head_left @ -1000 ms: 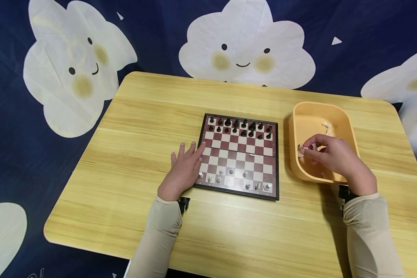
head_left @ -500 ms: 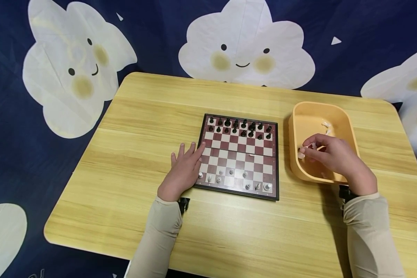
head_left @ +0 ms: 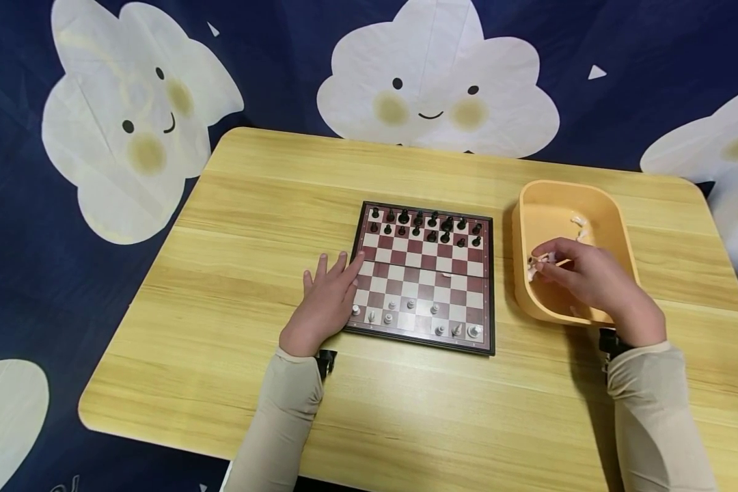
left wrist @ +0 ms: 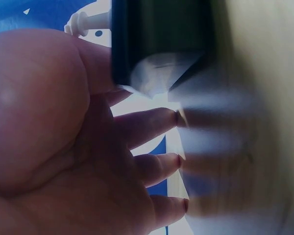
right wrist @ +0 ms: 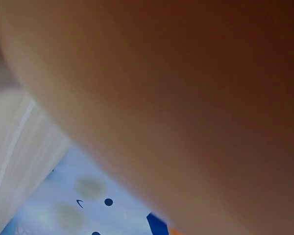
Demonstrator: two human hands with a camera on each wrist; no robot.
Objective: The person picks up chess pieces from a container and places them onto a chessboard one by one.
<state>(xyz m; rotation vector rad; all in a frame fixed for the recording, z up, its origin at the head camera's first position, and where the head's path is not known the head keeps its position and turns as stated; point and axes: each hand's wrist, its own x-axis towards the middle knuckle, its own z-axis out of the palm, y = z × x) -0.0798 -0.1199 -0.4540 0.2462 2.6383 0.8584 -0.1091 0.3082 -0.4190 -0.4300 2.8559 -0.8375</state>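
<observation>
A chessboard (head_left: 418, 273) lies flat on the table, black chess pieces (head_left: 432, 236) in two rows along its far side. Several white chess pieces (head_left: 411, 304) stand on the near rows. My left hand (head_left: 322, 301) rests with straight, spread fingers at the board's left edge; its fingers (left wrist: 147, 125) also show in the left wrist view. My right hand (head_left: 596, 277) reaches into the yellow bin (head_left: 523, 294), thumb and fingertips pinching a white chess piece (head_left: 549, 257) near the bin's left wall. The palm side of this hand is hidden in the head view.
More white pieces (head_left: 578, 221) lie in the far part of the bin. A small white piece (head_left: 446, 275) lies on its side near the board's fold line. The wooden table (head_left: 234, 225) meets a dark blue cloud-patterned cloth (head_left: 270, 68) at the back.
The right thumb and fingertips have shifted slightly among the white pieces in the bin, and those pieces have turned a little. The left hand and the board stay put.
</observation>
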